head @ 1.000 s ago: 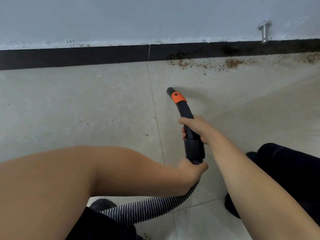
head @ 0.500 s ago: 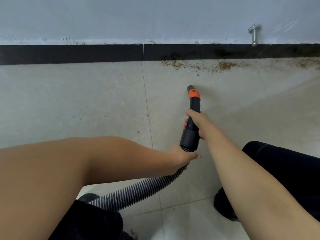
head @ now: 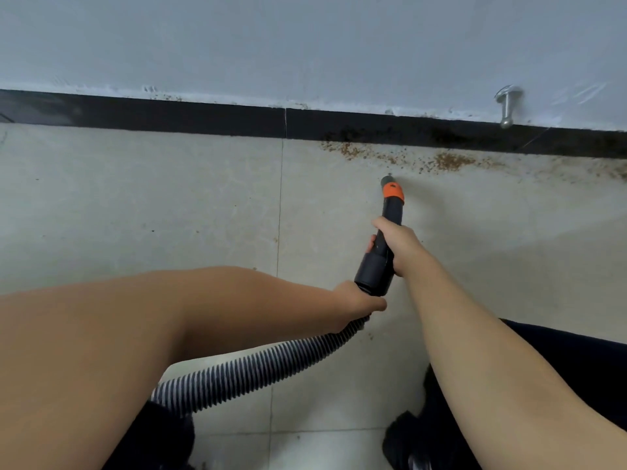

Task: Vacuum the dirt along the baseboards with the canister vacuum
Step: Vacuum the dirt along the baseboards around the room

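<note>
No legible text, labels, brand marks, numbers or signs in the head view. Surfaces checked: black vacuum wand (head: 383,245) and its orange collar (head: 393,191), both plain; ribbed hose (head: 258,371), stripes only; black baseboard (head: 203,117) and pale wall (head: 305,45), unmarked; floor tiles (head: 135,198), mottled pattern and grout lines only; metal door stop (head: 508,105), bare.
</note>
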Tool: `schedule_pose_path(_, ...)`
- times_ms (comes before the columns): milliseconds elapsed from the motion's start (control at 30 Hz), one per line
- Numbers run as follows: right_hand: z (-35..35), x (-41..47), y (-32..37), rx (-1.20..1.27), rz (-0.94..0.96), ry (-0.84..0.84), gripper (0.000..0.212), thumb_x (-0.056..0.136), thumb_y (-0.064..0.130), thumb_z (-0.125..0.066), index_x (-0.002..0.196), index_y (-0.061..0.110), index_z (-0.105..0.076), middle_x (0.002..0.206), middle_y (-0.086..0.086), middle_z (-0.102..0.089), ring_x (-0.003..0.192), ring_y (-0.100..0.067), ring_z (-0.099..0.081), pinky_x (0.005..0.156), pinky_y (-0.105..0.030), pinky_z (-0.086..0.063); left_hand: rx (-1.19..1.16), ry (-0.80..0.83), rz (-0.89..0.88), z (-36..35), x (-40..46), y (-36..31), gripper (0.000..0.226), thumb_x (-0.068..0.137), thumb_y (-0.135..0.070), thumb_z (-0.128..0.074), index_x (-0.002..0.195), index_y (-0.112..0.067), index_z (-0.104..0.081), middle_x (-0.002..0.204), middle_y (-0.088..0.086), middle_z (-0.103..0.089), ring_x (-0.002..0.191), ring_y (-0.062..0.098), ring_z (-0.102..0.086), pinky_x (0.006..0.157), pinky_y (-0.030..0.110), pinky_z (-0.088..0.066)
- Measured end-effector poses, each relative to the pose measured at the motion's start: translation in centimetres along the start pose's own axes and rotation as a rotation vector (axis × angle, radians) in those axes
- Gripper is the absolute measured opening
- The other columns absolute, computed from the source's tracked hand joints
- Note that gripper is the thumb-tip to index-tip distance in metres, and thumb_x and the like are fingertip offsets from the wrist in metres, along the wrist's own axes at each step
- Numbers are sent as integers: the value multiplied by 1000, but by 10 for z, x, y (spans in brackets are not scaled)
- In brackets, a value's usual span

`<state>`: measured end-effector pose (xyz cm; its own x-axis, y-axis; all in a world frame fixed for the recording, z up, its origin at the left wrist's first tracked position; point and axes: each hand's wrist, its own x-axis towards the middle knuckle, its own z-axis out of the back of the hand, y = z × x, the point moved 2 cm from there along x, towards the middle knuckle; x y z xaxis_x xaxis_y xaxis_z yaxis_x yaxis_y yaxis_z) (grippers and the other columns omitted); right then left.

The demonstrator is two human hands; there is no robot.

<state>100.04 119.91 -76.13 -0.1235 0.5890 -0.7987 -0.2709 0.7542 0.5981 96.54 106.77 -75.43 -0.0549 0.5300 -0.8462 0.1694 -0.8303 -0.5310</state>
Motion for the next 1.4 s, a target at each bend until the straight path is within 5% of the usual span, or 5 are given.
schedule_pose_path(200,-13,3,2,-234,9,214,12,83,9,-56,90,8,-46,52,-7,-53,37,-20,-50,46,-26,-49,-155,-96,36,-21,6,11,16,81,-13,-65,86,-12,-51,66,5,-50,53,15,-49,44,20,-45)
schedule_pose_path(467,40,17,15,-113,7,11,11,82,11,-55,83,12,-44,51,-4,-51,37,-19,-49,49,-28,-47,-67,-60,32,-47,11,-20,19,82,-22,-70,86,-17,-52,67,4,-55,51,13,-51,44,18,-44)
schedule_pose_path(767,8,26,23,-220,28,160,13,83,11,-57,88,11,-46,52,-5,-54,41,-19,-50,52,-30,-47,-198,-122,-15,-39,29,-9,23,79,-21,-68,93,-11,-54,68,5,-53,52,16,-50,53,24,-44)
schedule_pose_path(1067,46,38,46,-102,-20,-12,14,85,11,-58,93,10,-47,63,-7,-53,45,-19,-50,51,-28,-49,-73,-45,-58,-47,39,-42,21,79,-20,-67,93,-13,-53,68,4,-53,51,14,-49,48,21,-42)
schedule_pose_path(1400,4,30,47,-379,30,211,12,85,11,-58,92,8,-48,52,-7,-55,40,-19,-51,46,-26,-49,-302,-139,-48,-53,33,-30,14,80,-15,-62,88,-14,-50,68,5,-50,54,17,-46,56,25,-41)
